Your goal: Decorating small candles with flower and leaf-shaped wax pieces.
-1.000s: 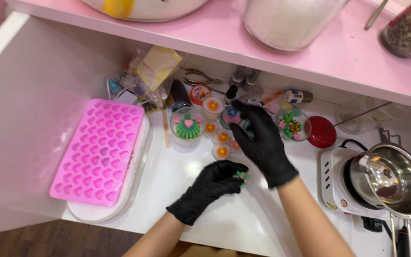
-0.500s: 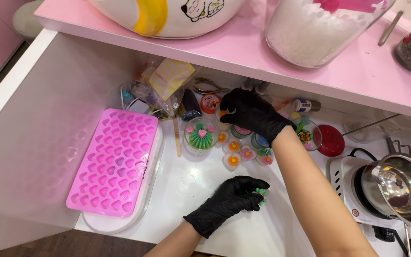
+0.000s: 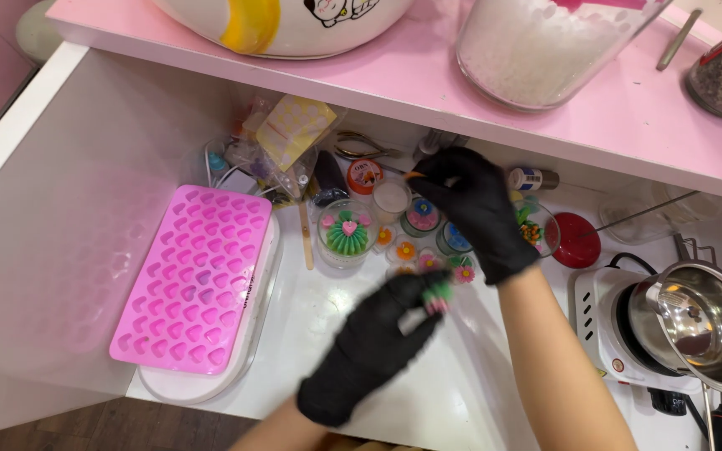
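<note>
Two black-gloved hands work over a white table in the middle of the frame. The left hand point(image 3: 369, 351), lower centre, is blurred; its fingers are curled together around one small green and pink cactus-shaped piece point(image 3: 439, 295), which sticks out at the fingertips. The right hand point(image 3: 470, 209) reaches up toward the centre of the frame with the forearm running down to the lower right; its fingertips are drawn together as if pinching something small with an orange tip near the back of the table, though what it holds cannot be made out. Between and around the hands lies a cluster of small flower-topped pieces point(image 3: 407, 249), about six showing, in orange, pink and blue, plus one larger clear cup holding a green cactus figure with a pink heart point(image 3: 347, 234). To the left lies one pink silicone mould point(image 3: 196, 280) with heart-shaped pockets, resting on a white tray point(image 3: 202, 388). One red round lid point(image 3: 577, 240) sits right of centre, and at the right edge one steel saucepan point(image 3: 704, 326) stands on one white hotplate point(image 3: 599, 313). Along the top, one pink shelf point(image 3: 428, 79) carries one clear jar of white flakes point(image 3: 545, 46).
</note>
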